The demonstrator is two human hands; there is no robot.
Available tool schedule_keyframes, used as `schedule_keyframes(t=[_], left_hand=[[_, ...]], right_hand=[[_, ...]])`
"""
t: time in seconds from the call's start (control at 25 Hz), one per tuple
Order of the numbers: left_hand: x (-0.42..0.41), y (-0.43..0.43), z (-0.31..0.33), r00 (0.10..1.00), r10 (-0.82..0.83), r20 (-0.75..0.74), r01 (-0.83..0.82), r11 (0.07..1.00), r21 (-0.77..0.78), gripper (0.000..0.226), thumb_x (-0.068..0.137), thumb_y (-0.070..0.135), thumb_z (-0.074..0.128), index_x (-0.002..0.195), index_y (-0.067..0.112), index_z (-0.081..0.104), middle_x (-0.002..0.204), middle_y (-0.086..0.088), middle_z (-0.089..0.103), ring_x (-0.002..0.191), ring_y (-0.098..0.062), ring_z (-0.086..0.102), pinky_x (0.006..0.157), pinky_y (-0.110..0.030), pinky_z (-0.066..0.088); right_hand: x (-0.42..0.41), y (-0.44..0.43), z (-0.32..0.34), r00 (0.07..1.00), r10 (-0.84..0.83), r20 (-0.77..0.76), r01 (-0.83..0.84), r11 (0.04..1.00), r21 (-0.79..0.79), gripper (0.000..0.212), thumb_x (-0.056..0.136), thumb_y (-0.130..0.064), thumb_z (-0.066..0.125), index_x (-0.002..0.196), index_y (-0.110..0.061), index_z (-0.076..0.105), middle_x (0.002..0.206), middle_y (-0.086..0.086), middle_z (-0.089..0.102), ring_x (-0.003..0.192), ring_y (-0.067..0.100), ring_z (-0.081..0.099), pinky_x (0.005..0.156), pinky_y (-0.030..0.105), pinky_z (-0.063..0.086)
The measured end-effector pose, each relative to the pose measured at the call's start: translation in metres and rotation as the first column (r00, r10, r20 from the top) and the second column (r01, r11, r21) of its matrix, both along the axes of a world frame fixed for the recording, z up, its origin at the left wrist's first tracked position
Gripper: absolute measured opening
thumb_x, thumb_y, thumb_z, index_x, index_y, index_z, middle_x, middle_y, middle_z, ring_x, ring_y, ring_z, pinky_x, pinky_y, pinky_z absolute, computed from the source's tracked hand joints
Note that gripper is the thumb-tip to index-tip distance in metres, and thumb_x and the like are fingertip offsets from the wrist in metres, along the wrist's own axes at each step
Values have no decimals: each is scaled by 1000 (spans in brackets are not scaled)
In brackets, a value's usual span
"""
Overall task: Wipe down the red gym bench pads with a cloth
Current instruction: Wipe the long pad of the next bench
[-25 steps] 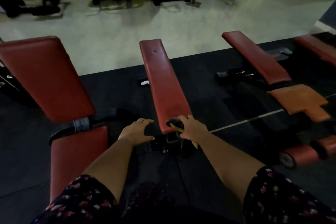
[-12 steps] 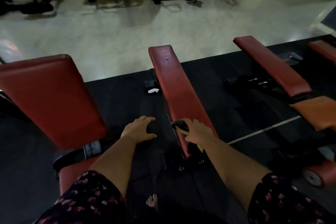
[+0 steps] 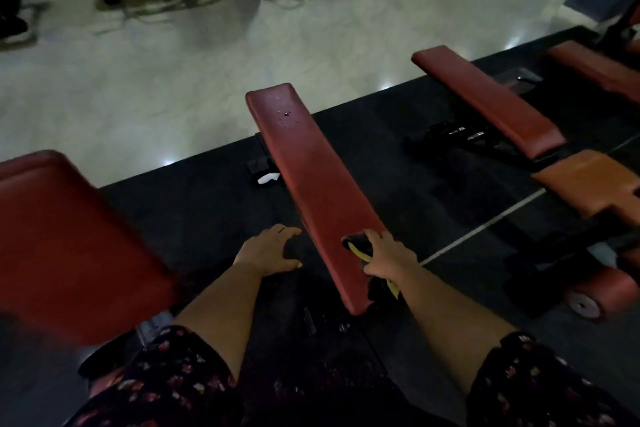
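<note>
Red bench pad (image 3: 311, 177) runs long and narrow down the middle of the head view, over a black floor mat (image 3: 207, 204). The right hand (image 3: 391, 260) curls round a dark and yellow cloth (image 3: 358, 246), pressing it on the pad's near right edge. The left hand (image 3: 268, 251) is spread loose, holding nothing, just left of the pad. More red pads (image 3: 485, 97) lie to either side.

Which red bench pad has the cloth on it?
The long narrow pad in the middle: the right hand holds the cloth on its near end. The left pad and right pads are untouched.
</note>
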State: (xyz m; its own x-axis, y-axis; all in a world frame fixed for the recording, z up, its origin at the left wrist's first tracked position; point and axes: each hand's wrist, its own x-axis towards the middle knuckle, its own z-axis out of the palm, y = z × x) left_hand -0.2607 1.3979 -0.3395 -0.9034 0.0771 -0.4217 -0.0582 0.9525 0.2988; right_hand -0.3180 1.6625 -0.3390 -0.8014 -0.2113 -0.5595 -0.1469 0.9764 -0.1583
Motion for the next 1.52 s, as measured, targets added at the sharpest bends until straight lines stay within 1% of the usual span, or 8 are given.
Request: schedule_keyframes(t=[0.36, 0.68, 0.84, 0.96, 1.08, 1.2, 1.4, 1.52], left_hand=[[-113, 48, -2, 981, -194, 14, 193, 981, 29, 79, 82, 51, 67, 149, 38, 26, 151, 10, 31, 137, -18, 36, 107, -44, 39], [-194, 79, -23, 866, -498, 50, 500, 865, -47, 79, 83, 51, 67, 149, 37, 27, 150, 5, 32, 135, -25, 38, 105, -45, 39], [-240, 95, -45, 712, -695, 98, 702, 707, -83, 81, 83, 53, 66, 150, 36, 24, 152, 3, 30, 135, -25, 38, 104, -46, 41], [-270, 117, -63, 567, -815, 119, 823, 567, -42, 83, 81, 53, 68, 150, 35, 26, 151, 2, 31, 134, -25, 41, 102, -44, 42], [-289, 136, -82, 491, -858, 150, 866, 499, 20, 84, 80, 51, 69, 150, 34, 26, 149, 1, 33, 132, -25, 44, 101, -45, 42], [-288, 153, -98, 355, -919, 173, 932, 363, 17, 84, 80, 51, 70, 150, 32, 27, 148, -1, 35, 131, -25, 44, 103, -44, 42], [-258, 189, -103, 169, -968, 184, 981, 183, 61, 85, 79, 51, 71, 149, 32, 29, 148, -2, 35, 131, -26, 42, 104, -45, 41], [-240, 204, -100, 95, -981, 170, 993, 104, 49, 85, 79, 52, 71, 150, 33, 27, 148, -2, 34, 131, -27, 42, 102, -45, 42]], right_hand=[[-67, 66, -9, 953, -302, 0, 301, 953, -35, 86, 81, -41, 67, 149, -37, 14, 142, 6, 29, 125, 35, 42, 93, 48, 45], [-77, 91, -21, 821, -569, 45, 571, 820, -51, 97, 77, -45, 71, 151, -39, 9, 145, 9, 26, 128, 37, 40, 97, 52, 44], [-68, 90, -36, 632, -771, 72, 774, 626, -91, 96, 79, -40, 70, 150, -43, 6, 144, 13, 24, 122, 43, 42, 94, 51, 47], [-42, 77, -56, 355, -931, 88, 931, 343, -124, 94, 80, -37, 68, 151, -42, 7, 142, 15, 23, 117, 46, 46, 94, 49, 48], [-20, 56, -77, 58, -989, 140, 987, 35, -156, 89, 84, -30, 66, 150, -45, 8, 146, 15, 17, 115, 44, 49, 90, 44, 49], [13, 33, -93, -139, -975, 174, 975, -165, -149, 87, 82, -27, 66, 148, -48, 13, 149, 15, 13, 113, 45, 51, 87, 42, 50], [64, 13, -99, -191, -957, 218, 971, -217, -101, 85, 82, -30, 64, 148, -49, 14, 138, 15, 24, 112, 44, 48, 94, 49, 48], [75, 12, -99, -143, -958, 250, 981, -170, -91, 86, 83, -30, 64, 148, -51, 11, 136, 15, 31, 117, 41, 46, 95, 49, 47]])
